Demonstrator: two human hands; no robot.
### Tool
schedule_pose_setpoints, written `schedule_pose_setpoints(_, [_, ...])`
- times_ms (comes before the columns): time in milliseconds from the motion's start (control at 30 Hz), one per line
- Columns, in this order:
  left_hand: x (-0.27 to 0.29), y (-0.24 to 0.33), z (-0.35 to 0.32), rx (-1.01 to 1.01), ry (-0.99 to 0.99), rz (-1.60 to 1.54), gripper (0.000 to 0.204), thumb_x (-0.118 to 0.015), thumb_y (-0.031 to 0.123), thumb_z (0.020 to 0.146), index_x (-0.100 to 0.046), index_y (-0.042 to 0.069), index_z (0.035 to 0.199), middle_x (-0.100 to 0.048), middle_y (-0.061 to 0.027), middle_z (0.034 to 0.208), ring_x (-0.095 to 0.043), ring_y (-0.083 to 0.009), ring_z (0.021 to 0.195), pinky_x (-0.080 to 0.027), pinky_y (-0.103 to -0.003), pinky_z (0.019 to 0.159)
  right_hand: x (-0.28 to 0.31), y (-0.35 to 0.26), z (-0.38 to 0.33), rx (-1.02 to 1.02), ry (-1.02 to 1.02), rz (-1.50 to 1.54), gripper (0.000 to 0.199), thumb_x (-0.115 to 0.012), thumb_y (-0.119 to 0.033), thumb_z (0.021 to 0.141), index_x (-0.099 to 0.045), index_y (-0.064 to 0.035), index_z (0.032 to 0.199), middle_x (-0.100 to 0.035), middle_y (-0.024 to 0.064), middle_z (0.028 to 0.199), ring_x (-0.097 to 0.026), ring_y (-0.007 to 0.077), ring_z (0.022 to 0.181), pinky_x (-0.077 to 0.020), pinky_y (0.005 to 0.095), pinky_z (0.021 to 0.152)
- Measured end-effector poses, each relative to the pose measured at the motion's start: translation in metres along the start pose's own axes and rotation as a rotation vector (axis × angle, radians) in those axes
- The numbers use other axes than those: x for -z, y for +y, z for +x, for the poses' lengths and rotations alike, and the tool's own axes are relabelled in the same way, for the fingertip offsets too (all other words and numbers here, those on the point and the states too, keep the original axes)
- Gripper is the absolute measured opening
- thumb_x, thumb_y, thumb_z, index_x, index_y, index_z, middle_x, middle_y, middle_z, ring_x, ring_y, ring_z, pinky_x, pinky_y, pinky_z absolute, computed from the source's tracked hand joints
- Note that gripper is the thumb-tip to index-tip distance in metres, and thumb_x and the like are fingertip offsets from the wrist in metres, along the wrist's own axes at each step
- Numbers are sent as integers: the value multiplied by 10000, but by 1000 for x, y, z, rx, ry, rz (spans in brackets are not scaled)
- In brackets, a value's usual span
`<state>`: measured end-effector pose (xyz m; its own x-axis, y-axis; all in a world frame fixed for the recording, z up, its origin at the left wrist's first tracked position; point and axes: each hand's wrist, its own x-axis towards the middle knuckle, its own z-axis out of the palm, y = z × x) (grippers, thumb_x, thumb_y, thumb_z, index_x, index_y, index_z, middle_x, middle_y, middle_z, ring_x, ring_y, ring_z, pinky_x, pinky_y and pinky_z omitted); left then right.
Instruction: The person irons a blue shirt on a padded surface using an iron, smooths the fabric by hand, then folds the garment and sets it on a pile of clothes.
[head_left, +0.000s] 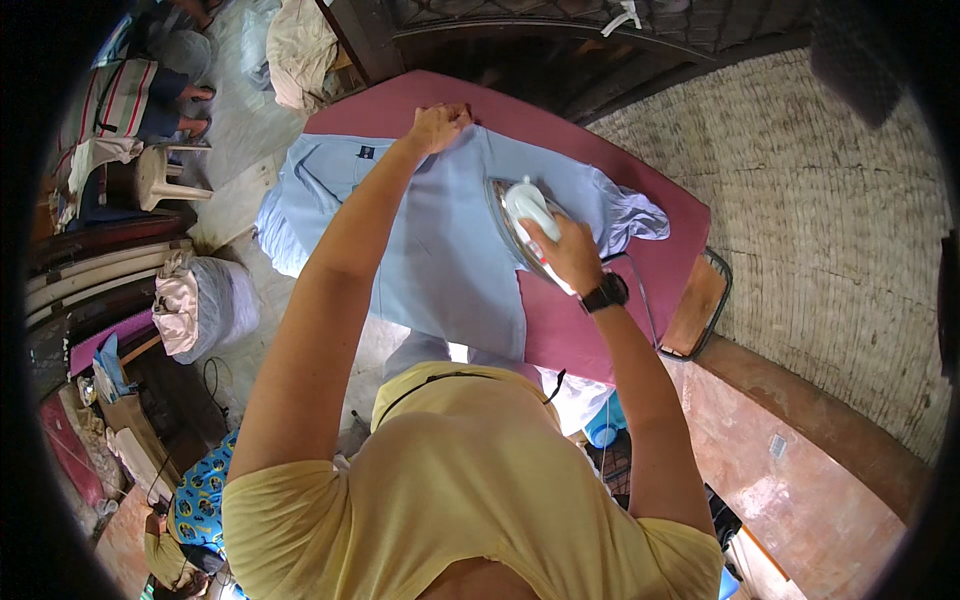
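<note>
Head view. Blue shirt (440,250) spread flat over maroon board (600,180), one edge hanging off toward 9 o'clock. Likely soft, light and limp, prone to sliding and creasing; best pinned flat at the collar end or pulled taut by a hem. Iron (525,215) at 3 o'clock from shirt centre, soleplate down on the cloth; probably heavy, rigid and hot underneath, safe only by the white handle. Right hand (570,252) closed around that handle, fingers wrapped tight, black watch (605,293) on the wrist. Left hand (438,125) at 12 o'clock, pressed on the shirt's far edge, fingers curled close together; whether pinching cloth or merely pressing, cannot tell.
</note>
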<state>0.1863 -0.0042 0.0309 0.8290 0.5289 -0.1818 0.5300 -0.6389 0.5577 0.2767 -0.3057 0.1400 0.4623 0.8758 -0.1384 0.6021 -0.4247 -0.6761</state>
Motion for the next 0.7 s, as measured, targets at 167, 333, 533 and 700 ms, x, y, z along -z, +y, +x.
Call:
schedule_pose_setpoints(167, [-20,-61,12,-143,104,42,316,-351,238,994,-583,173,1199,-499,-30,1385,-532,-312,1232,-388,-521,1002,-25,-31,76,-129,70,5,615,-554,-564,917,-681,34,987,-672,294,908,-643,478,888,-508,520,780])
schedule_pose_setpoints(333, [-13,-34,12,-56,72,-95,311,-370,248,988,-566,173,1217,-504,-46,1347,-516,-332,1247,-383,-536,999,-37,-10,58,-164,167,58,590,-571,-520,925,-690,56,971,-685,281,870,-672,441,870,-528,480,759])
schedule_pose_setpoints(533, [-15,-37,14,18,74,-100,447,-339,492,999,-568,155,1182,-596,-56,1279,-525,-311,1244,-328,-544,1012,-33,-24,69,-264,96,55,677,-552,-603,898,-682,57,974,-673,300,923,-651,465,907,-513,526,790])
schedule_pose_setpoints(700, [-4,3,-3,163,147,-167,607,-351,673,944,-587,149,1139,-666,-68,1175,-543,-288,1221,-298,-512,1027,-6,-6,-10,-150,20,16,595,-601,-544,889,-688,34,998,-673,291,937,-652,456,905,-523,509,792])
